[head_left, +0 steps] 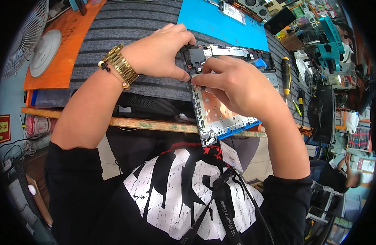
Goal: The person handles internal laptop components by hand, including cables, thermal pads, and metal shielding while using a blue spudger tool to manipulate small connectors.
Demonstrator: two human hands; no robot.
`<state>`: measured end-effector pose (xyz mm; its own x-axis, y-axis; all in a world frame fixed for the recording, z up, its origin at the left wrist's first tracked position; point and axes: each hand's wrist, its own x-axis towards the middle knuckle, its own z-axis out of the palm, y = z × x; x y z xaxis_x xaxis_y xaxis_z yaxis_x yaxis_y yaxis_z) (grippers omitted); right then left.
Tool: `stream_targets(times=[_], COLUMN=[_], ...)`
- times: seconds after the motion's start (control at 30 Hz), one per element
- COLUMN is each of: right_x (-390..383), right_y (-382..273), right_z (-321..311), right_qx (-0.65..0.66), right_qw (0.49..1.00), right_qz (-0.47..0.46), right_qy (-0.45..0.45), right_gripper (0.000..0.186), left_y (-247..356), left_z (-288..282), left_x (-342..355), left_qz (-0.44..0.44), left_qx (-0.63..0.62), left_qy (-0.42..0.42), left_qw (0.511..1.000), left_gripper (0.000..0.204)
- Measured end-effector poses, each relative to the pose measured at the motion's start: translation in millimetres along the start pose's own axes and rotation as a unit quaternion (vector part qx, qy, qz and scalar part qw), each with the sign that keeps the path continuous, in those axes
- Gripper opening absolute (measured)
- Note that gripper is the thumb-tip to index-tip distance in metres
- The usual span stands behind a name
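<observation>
An opened laptop chassis (212,106), with a copper-coloured plate, dark corner parts and a blue strip along its lower edge, lies angled over the bench's front. My left hand (159,53) grips its upper left, thumb and curled fingers at the rim; a gold watch and beaded bracelet circle that wrist. My right hand (237,85) is over the chassis, fingertips bunched at its left side near my left thumb; whatever they may hold is hidden. Behind this hand a small blue object (259,63) shows.
Around are a ribbed grey mat (126,24), blue mat (220,24), orange board (82,16), yellow-black screwdriver (286,75), thin green tool (297,107), fan (24,32) and teal machine (331,45). Another person (339,175) is at far right, one hand raised.
</observation>
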<state>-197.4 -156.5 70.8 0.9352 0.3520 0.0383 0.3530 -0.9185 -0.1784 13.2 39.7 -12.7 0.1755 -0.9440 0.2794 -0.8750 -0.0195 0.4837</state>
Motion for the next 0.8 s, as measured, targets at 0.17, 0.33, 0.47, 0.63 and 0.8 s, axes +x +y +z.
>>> stream_targets(times=[0.17, 0.33, 0.47, 0.63, 0.8], right_x=[-8, -15, -28, -50, -59], right_y=[-17, -29, -34, -37, -35], right_z=[6, 11, 5, -1, 4], right_qx=[-0.025, -0.044, 0.031, 0.15, 0.211], right_qw=[1.0, 0.997, 0.988, 0.961, 0.952], right_qz=[0.019, 0.06, 0.151, 0.23, 0.216], right_qy=[-0.002, 0.014, 0.022, 0.036, 0.057], right_gripper=[0.043, 0.045, 0.039, 0.038, 0.032], left_y=[-5, -4, -3, -3, -2], left_z=[1, 3, 3, 2, 1], left_x=[-2, -2, -2, -2, -2], left_qz=[0.008, 0.003, -0.004, -0.005, -0.003], left_qx=[-0.006, 0.005, 0.002, 0.007, 0.013], left_qy=[0.007, 0.01, 0.008, 0.003, 0.003], left_qw=[1.0, 1.0, 1.0, 1.0, 1.0], left_gripper=[0.088, 0.088, 0.088, 0.088, 0.089])
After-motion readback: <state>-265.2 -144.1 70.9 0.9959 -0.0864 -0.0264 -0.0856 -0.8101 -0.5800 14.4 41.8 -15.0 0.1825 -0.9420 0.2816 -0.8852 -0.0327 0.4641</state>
